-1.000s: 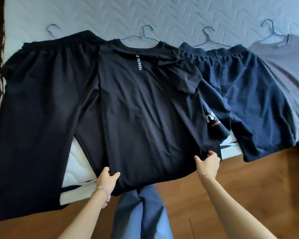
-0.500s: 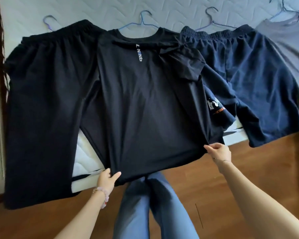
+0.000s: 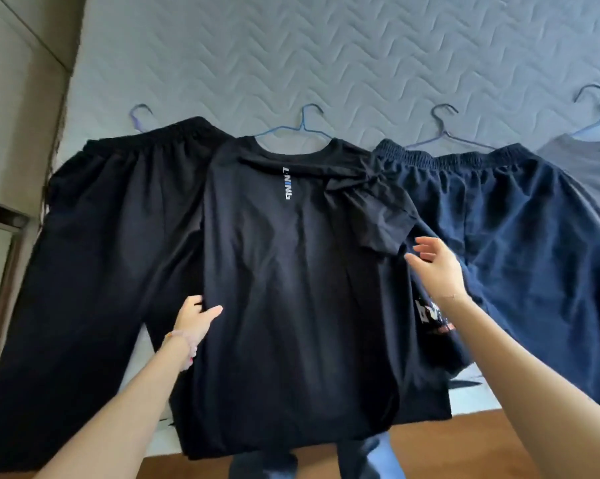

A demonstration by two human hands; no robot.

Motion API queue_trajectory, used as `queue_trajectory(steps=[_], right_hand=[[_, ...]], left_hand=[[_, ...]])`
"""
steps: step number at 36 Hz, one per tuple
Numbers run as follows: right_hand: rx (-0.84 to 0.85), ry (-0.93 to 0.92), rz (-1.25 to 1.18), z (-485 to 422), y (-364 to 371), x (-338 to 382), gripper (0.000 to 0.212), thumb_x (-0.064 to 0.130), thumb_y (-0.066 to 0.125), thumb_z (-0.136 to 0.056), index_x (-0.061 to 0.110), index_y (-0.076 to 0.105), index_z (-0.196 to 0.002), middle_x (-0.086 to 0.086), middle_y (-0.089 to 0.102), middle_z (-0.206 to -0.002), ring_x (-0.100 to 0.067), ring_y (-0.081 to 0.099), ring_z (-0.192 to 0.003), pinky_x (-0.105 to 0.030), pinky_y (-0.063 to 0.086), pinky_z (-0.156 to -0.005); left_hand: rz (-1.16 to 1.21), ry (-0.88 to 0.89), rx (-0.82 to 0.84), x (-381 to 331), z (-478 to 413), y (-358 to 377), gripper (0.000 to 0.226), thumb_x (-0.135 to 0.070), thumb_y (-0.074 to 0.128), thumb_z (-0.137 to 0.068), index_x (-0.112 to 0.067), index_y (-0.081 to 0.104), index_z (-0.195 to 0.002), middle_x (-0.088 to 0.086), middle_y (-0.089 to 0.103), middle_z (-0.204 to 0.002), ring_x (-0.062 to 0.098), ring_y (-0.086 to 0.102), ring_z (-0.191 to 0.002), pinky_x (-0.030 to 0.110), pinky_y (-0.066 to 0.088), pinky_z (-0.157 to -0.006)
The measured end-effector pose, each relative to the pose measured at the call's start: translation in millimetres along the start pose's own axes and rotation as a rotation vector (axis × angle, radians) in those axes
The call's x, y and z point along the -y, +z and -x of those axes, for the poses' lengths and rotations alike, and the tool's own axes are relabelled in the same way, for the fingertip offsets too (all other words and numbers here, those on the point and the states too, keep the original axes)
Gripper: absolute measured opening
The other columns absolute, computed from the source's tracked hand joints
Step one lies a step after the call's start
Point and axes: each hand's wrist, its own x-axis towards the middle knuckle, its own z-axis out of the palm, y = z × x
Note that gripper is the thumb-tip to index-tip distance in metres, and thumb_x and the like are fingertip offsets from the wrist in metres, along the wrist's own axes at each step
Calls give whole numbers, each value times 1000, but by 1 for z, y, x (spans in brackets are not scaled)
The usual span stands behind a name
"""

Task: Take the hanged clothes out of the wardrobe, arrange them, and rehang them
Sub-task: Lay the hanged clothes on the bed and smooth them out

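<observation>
A black T-shirt [image 3: 291, 288] with a white vertical logo lies flat on the mattress on a blue hanger [image 3: 303, 127]. Its right sleeve is folded over and crumpled. My left hand [image 3: 195, 314] rests on the shirt's left side edge, fingers apart, thumb on the cloth. My right hand [image 3: 435, 266] hovers open just below the crumpled sleeve, holding nothing. Black trousers [image 3: 94, 271] lie to the left on a purple hanger [image 3: 139, 112]. Navy shorts [image 3: 519, 257] lie to the right on a hanger [image 3: 447, 127]. A grey shirt [image 3: 589, 167] sits at the far right.
The quilted grey mattress [image 3: 326, 57] carries all the clothes; its front edge runs above the wooden floor [image 3: 464, 447]. A wall or wardrobe panel [image 3: 15, 98] stands at the left. My blue-trousered legs [image 3: 371, 458] show below the shirt's hem.
Both hands let go of the shirt's hem and moved up: the left to the shirt's left side, the right toward the crumpled right sleeve. The view moved closer to the bed.
</observation>
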Motion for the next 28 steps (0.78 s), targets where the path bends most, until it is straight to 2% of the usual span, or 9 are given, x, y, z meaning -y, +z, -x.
queue_trajectory(steps=[2,4,9,12,15,19,23,26,28], right_hand=[[46,-43,27,-31,1,16,37,15,63,-84,10,56,-121,-6,62,-117,-21,57,-110,-26,39,-93],[84,-87,53,-58,2,32,40,16,61,-87,10,54,-125,-6,60,-125,-20,54,-117,-28,38,-96],[169,-177,124,-120,17,69,48,23,60,-89,13,48,-134,-2,54,-134,-18,49,-125,-28,36,-100],[195,-239,164,-150,33,90,51,22,60,-89,11,45,-136,-5,52,-137,-19,48,-127,-24,34,-100],[221,-279,202,-176,52,105,50,21,59,-89,9,46,-135,-8,54,-135,-22,49,-125,-26,34,-102],[249,-278,285,-205,77,112,51,23,58,-89,7,45,-136,-11,54,-134,-27,47,-126,-34,35,-106],[168,-248,411,-232,91,110,46,29,54,-90,12,49,-132,-10,60,-126,-31,44,-125,-46,38,-105],[142,-251,539,-242,94,110,30,29,51,-92,16,60,-118,-10,63,-118,-31,41,-124,-51,38,-101],[141,-274,590,-248,94,109,27,26,51,-92,16,63,-114,-13,65,-112,-32,42,-122,-50,39,-99]], left_hand=[[61,-5,-26,-25,-15,7,47,-9,63,-87,-5,42,-129,13,59,-117,23,56,-95,30,45,-77],[96,-5,-55,-44,-34,11,49,-11,64,-86,-8,42,-130,11,60,-115,24,56,-95,34,46,-81],[189,22,-156,-89,-75,14,64,-19,65,-86,-13,32,-141,7,46,-141,26,48,-124,37,38,-103],[290,-20,-179,-116,-100,8,69,-32,67,-84,-20,31,-142,7,44,-143,27,43,-130,38,32,-109],[293,-17,-180,-132,-129,-1,65,-38,70,-79,-25,41,-136,8,45,-142,27,44,-129,39,33,-110],[278,64,-124,-152,-159,-4,49,-33,67,-83,-19,54,-128,7,51,-137,23,45,-129,34,33,-110],[288,105,-34,-177,-179,1,48,-34,60,-89,-17,49,-133,5,49,-137,24,42,-132,34,30,-112],[330,109,62,-201,-189,5,42,-33,58,-91,-16,53,-129,-2,53,-130,10,48,-114,24,31,-104],[345,125,90,-216,-194,2,46,-36,61,-89,-13,54,-129,-5,51,-132,8,44,-122,25,25,-111]])
